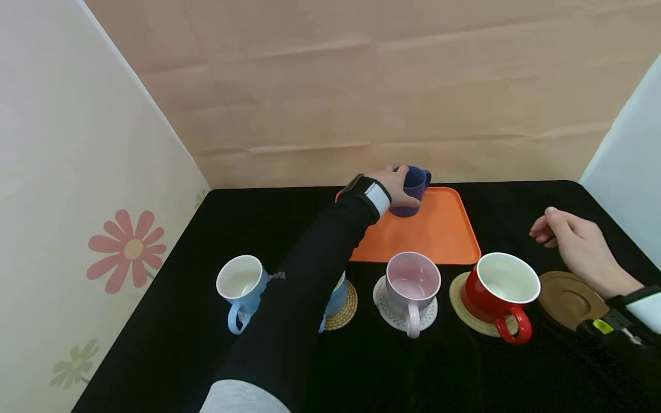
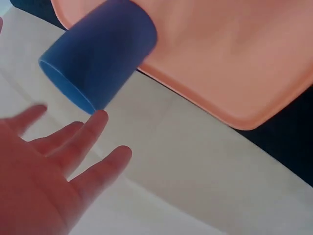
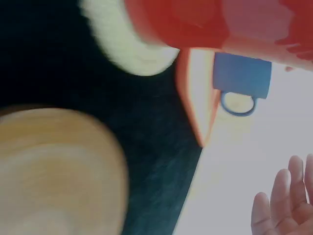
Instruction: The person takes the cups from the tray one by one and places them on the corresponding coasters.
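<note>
A dark blue mug [image 1: 414, 182] stands upright at the back of an orange tray [image 1: 413, 244], its handle pointing right. Beside its left side is my left hand [image 1: 396, 188], thumb and fingers spread around it in the head view. The left wrist view has the fingers [image 2: 93, 171] spread and fairly straight near the mug's rim [image 2: 68, 88]; contact is hard to tell. My right hand [image 1: 580, 244] hovers over the right of the table, fingers loosely bent and holding nothing. Beneath its wrist lies a brown wooden coaster [image 1: 568, 295].
In front of the tray stand a red mug [image 1: 477, 298] on a cream coaster [image 1: 458, 295] and a pink mug [image 1: 408, 301] on a white coaster [image 1: 381, 301]. My left sleeve mostly hides a light blue mug [image 1: 338, 299] on a woven coaster [image 1: 348, 310]. Another light blue mug [image 1: 250, 301] stands left.
</note>
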Available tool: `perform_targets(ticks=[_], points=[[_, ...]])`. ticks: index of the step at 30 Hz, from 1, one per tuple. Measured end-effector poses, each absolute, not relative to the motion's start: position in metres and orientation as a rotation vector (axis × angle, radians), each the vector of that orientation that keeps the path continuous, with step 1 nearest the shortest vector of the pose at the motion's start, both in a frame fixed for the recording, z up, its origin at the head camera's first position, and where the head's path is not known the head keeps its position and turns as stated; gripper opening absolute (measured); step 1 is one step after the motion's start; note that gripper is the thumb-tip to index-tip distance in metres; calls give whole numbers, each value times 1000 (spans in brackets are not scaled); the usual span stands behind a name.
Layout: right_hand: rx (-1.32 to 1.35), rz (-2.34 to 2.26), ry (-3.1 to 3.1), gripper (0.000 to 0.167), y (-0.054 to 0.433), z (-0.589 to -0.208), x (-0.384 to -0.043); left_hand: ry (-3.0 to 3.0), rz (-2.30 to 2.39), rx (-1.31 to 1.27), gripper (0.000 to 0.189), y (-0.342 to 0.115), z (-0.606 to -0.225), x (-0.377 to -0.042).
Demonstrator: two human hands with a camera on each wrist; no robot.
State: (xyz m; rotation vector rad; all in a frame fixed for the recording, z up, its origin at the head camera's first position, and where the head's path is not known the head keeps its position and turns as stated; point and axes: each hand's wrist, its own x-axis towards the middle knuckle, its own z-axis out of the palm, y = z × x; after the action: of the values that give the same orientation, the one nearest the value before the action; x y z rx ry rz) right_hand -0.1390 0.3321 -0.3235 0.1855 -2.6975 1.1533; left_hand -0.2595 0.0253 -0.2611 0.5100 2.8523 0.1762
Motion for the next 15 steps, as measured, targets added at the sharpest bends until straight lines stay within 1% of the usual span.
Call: perform_targets(ticks=[5,10,15], points=[[278,1153,-2668,39,316,-311,-149,2849,-10,598,68,36,-260,-252],[321,1143,-2660,36,308,-304,-151,2856,-68,624,68,47,-270,-260],[271,1141,-2646,40,304,-301,-151,2984,-111,600,69,54,-280,-270]])
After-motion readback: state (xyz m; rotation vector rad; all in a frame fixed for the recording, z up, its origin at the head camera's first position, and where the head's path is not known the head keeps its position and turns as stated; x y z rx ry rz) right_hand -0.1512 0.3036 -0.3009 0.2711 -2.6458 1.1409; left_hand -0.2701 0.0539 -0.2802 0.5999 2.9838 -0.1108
